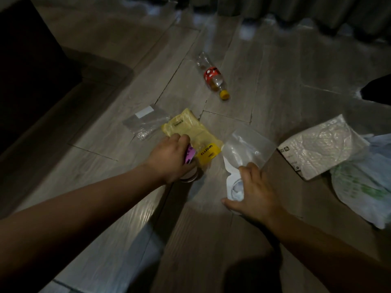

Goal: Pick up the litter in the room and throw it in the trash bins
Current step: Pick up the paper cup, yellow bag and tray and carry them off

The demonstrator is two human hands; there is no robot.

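Litter lies scattered on a dim wooden floor. My left hand (172,158) is closed around a purple-labelled can (189,166) and rests on the near edge of a yellow plastic bag (193,132). My right hand (252,192) grips a white wrapper (233,185) joined to a clear plastic packet (247,148). A clear zip bag (146,121) lies left of the yellow bag. Farther off lies a plastic bottle (212,76) with a red label and yellow cap.
A white bubble mailer (319,146) and a white-green plastic bag (364,187) lie at the right. A dark sofa (31,66) fills the left side. Curtains (296,9) hang at the far end. A dark object (378,89) sits at the right edge.
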